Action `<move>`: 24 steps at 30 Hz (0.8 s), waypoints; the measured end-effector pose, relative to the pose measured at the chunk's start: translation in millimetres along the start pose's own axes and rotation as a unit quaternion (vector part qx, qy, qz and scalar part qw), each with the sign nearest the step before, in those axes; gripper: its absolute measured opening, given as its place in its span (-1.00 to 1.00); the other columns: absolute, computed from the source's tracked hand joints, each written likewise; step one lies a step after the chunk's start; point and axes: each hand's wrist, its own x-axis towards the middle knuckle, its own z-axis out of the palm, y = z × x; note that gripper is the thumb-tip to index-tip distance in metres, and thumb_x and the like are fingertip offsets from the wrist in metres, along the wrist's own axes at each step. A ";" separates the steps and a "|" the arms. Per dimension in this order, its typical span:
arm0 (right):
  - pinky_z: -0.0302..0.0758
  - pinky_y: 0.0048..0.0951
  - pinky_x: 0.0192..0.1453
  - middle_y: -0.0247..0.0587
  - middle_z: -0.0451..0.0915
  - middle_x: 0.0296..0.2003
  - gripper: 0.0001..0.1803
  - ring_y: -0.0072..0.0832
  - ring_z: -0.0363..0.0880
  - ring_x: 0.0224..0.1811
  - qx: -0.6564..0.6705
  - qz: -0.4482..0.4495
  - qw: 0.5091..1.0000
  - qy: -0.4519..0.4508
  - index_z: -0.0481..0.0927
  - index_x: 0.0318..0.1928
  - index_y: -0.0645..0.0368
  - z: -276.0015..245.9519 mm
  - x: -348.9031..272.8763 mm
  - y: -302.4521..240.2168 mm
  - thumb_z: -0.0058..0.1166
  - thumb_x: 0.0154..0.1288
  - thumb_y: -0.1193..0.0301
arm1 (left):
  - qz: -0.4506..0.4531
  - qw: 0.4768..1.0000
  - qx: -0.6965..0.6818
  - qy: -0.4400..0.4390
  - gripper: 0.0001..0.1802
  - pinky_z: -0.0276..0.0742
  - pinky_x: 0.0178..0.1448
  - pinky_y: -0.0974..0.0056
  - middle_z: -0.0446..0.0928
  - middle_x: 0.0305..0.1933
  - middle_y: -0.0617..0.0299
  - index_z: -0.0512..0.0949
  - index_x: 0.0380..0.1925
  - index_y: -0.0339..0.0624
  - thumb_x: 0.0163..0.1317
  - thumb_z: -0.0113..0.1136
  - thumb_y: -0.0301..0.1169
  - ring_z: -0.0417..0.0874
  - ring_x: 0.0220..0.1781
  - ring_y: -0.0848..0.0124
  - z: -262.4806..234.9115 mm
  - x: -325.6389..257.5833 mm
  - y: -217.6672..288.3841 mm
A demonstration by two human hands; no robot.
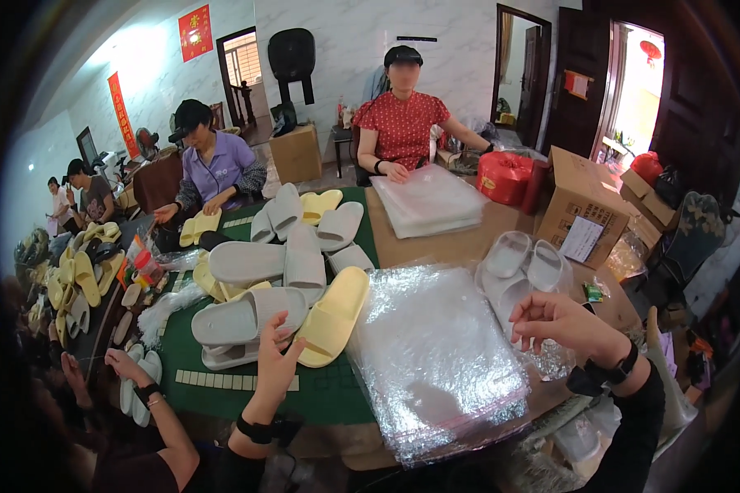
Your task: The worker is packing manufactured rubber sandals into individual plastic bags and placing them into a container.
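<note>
My left hand point(276, 353) is raised in front of a heap of slippers, its fingers apart and slightly bent, with nothing seen in it. Right beside its fingertips lies a yellow slipper point(337, 312), tilted against the heap; whether they touch I cannot tell. Grey slippers point(247, 261) are piled behind that hand. My right hand point(557, 322) hovers with loosely curled fingers, holding nothing visible. Near it are grey slippers in a clear plastic bag point(504, 279). Between my hands a stack of clear plastic bags point(436, 345) lies flat on the table.
Across the table, a person in red point(403, 123) sits by another stack of clear bags point(427, 205). A red roll point(506, 176) and a cardboard box point(584, 205) stand at the right. A person in purple point(214, 164) handles yellow slippers. A co-worker's hands point(127, 368) are at lower left.
</note>
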 end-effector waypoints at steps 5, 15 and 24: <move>0.47 -0.57 -0.34 -0.21 0.56 -0.31 -0.59 -0.56 0.55 -0.38 0.055 -0.226 0.968 0.096 0.32 0.10 0.24 20.0 -21.3 -46.9 0.08 0.27 0.46 | 0.007 0.999 0.035 -0.006 -0.30 0.31 0.19 0.18 0.25 0.26 0.07 0.20 0.26 -0.18 0.10 0.25 -0.43 0.37 0.15 0.26 -6.2 -11.5 0.5; 0.40 -0.30 0.18 -0.02 0.18 0.25 0.04 -0.31 0.40 0.13 -0.054 -0.099 0.972 -0.206 -0.10 0.39 0.04 51.8 -12.8 -31.3 0.37 0.03 0.37 | 0.064 0.896 -0.151 -0.412 -0.04 0.19 0.35 0.11 0.05 0.40 -0.02 -0.02 0.37 -0.18 0.07 0.35 -0.26 0.11 0.44 0.23 6.4 -48.4 75.7; 0.18 -0.09 0.36 0.06 -0.25 0.42 0.22 -0.10 0.11 0.37 0.061 -0.392 0.849 -0.347 -0.32 0.44 -0.04 53.6 -40.9 -52.9 0.39 -0.02 0.22 | 0.560 0.740 -0.266 -0.259 0.14 0.08 0.09 -0.63 -0.67 0.45 0.55 -0.32 0.32 0.79 -0.08 0.34 0.08 -0.18 0.43 -0.22 -50.3 -125.1 180.1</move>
